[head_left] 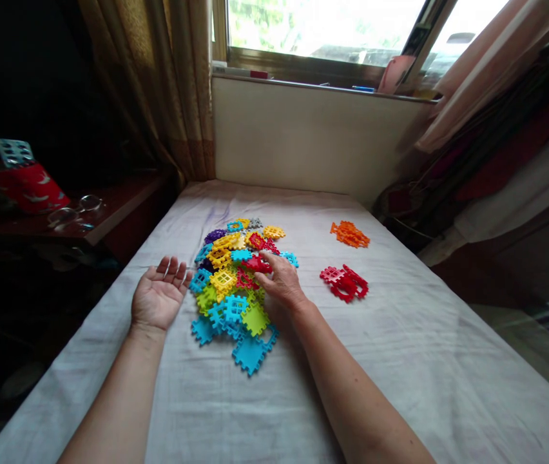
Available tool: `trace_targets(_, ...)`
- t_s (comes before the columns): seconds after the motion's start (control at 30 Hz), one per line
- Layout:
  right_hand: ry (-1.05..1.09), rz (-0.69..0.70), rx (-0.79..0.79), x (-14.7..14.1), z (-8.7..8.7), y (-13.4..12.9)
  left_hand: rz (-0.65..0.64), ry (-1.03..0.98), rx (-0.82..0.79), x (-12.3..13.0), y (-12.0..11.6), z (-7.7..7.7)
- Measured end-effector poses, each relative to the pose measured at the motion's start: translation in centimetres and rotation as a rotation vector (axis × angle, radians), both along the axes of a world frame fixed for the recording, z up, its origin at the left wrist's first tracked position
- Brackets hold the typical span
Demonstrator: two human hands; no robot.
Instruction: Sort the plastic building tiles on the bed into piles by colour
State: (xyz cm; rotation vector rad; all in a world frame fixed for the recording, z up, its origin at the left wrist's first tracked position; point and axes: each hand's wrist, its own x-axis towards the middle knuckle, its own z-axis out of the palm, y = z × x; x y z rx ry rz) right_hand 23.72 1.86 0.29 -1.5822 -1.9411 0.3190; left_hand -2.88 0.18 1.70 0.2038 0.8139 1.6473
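A mixed heap of interlocking plastic tiles with notched edges [223, 280] lies in the middle of the sheet, in blue, yellow, green, purple, grey and red. At the heap's right side, my right hand [281, 278] has its thumb and fingers around a red tile [256, 263]; part of the grip is hidden. My left hand [161, 293] rests palm up just left of the heap, fingers loosely apart, holding nothing. To the right lies a small group of red tiles [345, 283]. Farther back is a group of orange tiles [350, 234].
The pale bed sheet [400, 374] spreads under everything. On the left, a dark wooden table [124, 200] carries glasses [76, 209] and a red patterned container [35, 187]. A wall and window sill stand behind, with a curtain [158, 84] at left and hanging clothes [511, 148] at right.
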Motion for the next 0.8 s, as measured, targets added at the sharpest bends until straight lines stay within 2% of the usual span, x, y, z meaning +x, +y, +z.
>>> trace_targets(0.13,-0.048,0.001,0.01,-0.2,-0.7,-0.6,-0.003,0.001,-0.001,0.0,0.0,0.0)
trace_targets(0.33,-0.005,-0.007,0.053,-0.4,-1.2,-0.2,0.014,-0.009,-0.029,0.4,-0.1,0.5)
trace_targets(0.43,0.014,-0.028,0.089,0.4,-0.4,0.0,0.015,0.0,-0.029,0.5,-0.1,0.6)
trace_targets(0.57,0.005,-0.08,0.052,3.0,1.8,0.1,0.013,0.002,-0.031,0.3,0.0,0.4)
trace_targets(0.67,0.063,-0.239,-0.018,6.1,3.3,-0.1,0.01,0.005,-0.032,0.3,0.1,0.4)
trace_targets(0.8,0.11,-0.613,-0.036,11.1,4.1,-0.7,0.007,0.016,-0.036,0.4,0.1,0.5)
